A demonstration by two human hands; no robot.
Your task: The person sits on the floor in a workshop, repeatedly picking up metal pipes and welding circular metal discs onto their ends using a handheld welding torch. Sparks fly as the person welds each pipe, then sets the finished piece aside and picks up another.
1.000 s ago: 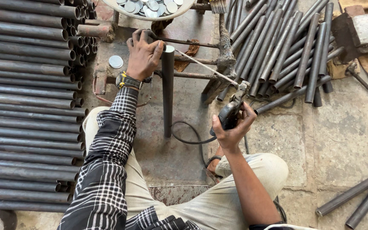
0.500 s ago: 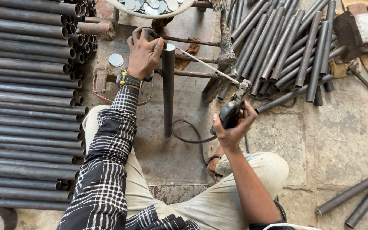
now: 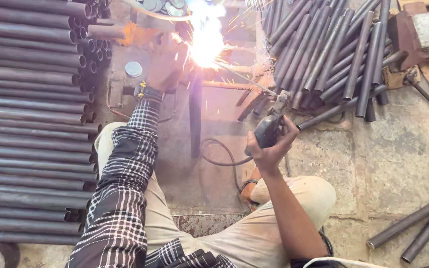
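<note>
The white glare of the welding arc (image 3: pixel 205 42) swallows the rod tip and the joint beneath it. The left hand (image 3: pixel 167 59) is half washed out, so its fingers are unclear. The bowl of metal discs (image 3: pixel 162 6) at the far edge is cut off. The stacked pipes (image 3: pixel 26 124) run off the left edge.

Welding sparks at the upright pipe

The right hand (image 3: pixel 270 149) grips an electrode holder (image 3: pixel 268 130) right of the upright pipe (image 3: pixel 195 119); the left hand (image 3: pixel 166 59) rests at its top, beside the bright arc (image 3: pixel 205 42). Stacked pipes (image 3: pixel 31 119) lie to its left.
</note>
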